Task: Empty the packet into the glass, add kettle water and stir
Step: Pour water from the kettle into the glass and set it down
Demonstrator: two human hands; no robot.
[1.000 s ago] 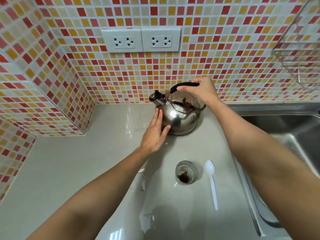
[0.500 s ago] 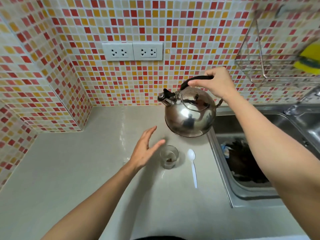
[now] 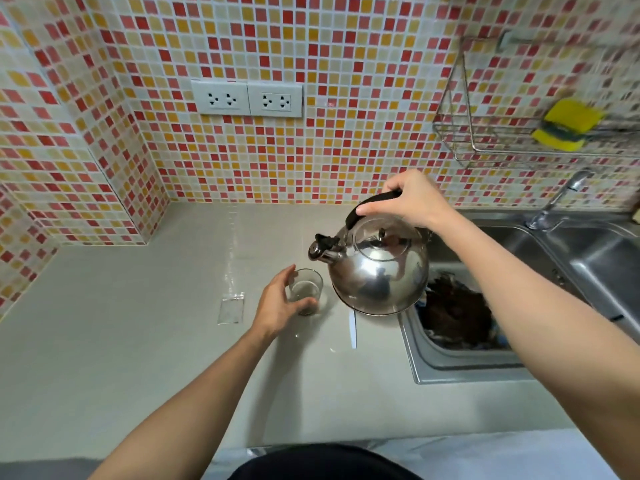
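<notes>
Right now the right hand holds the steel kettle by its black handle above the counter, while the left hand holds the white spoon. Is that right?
Not quite. In the head view the left hand holds the glass, not the white spoon. The right hand does hold the steel kettle.

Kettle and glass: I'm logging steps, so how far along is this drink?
Done: the packet lies flat and looks empty on the counter, and dark powder sits in the glass. In hand: the right hand holds the kettle up beside the glass, which the left hand steadies. No water is pouring. Left: pouring, then stirring with the spoon.
</notes>
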